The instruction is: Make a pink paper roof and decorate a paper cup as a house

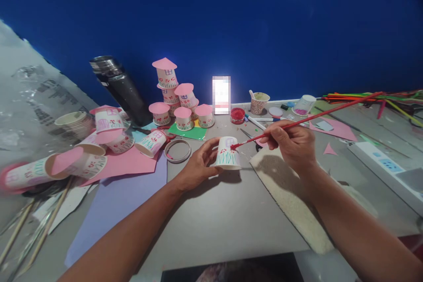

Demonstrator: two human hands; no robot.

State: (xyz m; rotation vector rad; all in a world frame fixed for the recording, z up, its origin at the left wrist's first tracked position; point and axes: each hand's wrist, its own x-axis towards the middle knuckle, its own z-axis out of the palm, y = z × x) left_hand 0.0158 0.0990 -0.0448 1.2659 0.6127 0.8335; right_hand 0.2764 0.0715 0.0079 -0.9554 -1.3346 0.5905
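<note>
On the grey bench (198, 224), straight in front of us, a white paper cup (226, 157) stands mouth down between our hands, its long axis nearly upright. Our left hand (197, 165) is curled around its left side. Our right hand (294, 143), farther from the cup, pinches a red paintbrush (254, 138) that slopes down leftward, its tip at the cup's painted wall; whether it touches, we cannot tell. An open red paint jar (238, 116) sits beyond.
</note>
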